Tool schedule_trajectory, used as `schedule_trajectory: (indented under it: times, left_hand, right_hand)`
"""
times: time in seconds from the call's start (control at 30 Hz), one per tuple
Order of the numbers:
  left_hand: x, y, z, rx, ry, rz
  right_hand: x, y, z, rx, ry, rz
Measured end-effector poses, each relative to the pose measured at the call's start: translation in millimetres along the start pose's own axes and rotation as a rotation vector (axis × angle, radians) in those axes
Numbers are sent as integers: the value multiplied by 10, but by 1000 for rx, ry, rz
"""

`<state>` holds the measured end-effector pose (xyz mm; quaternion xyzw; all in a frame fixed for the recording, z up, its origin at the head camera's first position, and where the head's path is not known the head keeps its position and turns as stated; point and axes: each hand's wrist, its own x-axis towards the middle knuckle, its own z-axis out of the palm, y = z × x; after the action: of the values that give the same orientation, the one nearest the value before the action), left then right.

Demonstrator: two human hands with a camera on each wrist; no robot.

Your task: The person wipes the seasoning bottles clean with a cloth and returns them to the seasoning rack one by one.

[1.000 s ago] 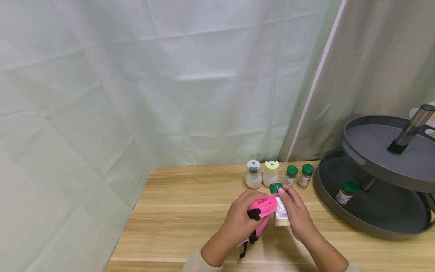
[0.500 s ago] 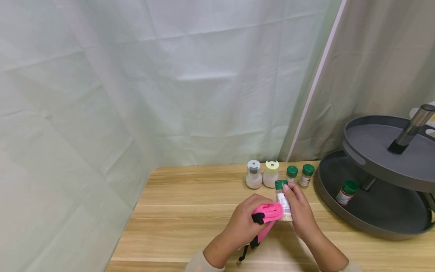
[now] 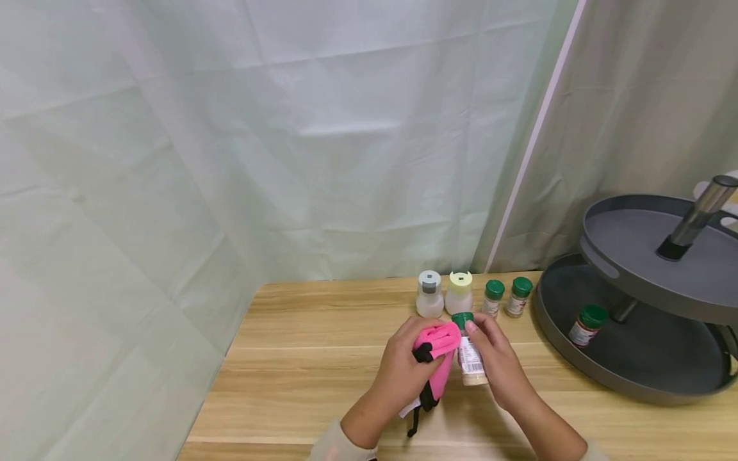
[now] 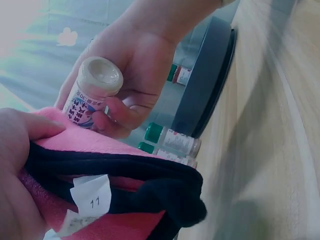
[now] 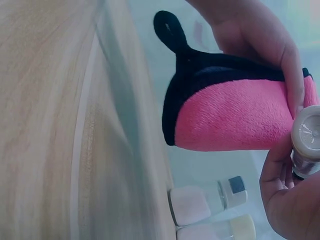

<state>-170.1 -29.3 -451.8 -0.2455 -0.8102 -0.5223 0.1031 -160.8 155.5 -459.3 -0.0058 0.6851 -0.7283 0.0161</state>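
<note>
My left hand [image 3: 401,363] grips a folded pink cloth [image 3: 440,339] with black edging, a hanging loop and a white tag marked 11. In my right hand [image 3: 500,360] is a spice jar [image 3: 471,358] with a green cap and white label, held above the table and tilted. The cloth's folded end meets the jar near its cap. From the left wrist view, the jar's base [image 4: 104,75] faces the camera, and the right fingers [image 4: 127,112] curl round its side. The right wrist view shows the cloth [image 5: 235,115] hanging beside the jar's base [image 5: 307,132].
Behind the hands stand a grey-topped shaker [image 3: 429,296], a yellow-topped shaker [image 3: 459,294] and two green-capped jars [image 3: 493,296]. To the right is a two-tier dark grey turntable [image 3: 634,390] with another green-capped jar [image 3: 587,326] on its lower tier. A curtain [image 3: 369,160] hangs behind the wooden table [image 3: 300,365].
Both hands, with the cloth and jar, shifted slightly right and then back left. The jar rose a little and came down again. Both holds stay the same.
</note>
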Motion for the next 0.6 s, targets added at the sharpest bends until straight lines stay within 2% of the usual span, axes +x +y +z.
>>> schedule_trajectory:
  times: [0.13,0.27,0.4,0.6]
  left_hand:
    - [13,-17,-13,-13,53,-43]
    - [13,-15,-17,-32,52,-64]
    - [6,-8,-9,-41,1,-55]
    - [-23,18,31,-31,-134,-17]
  right_hand:
    - [-25,2,32,-21,2,-28]
    - [-49,-1,37,-9,1,-59]
    - [-51,-8,14,-3,14,-81]
    - [-28,-1,-53,6,74,-55]
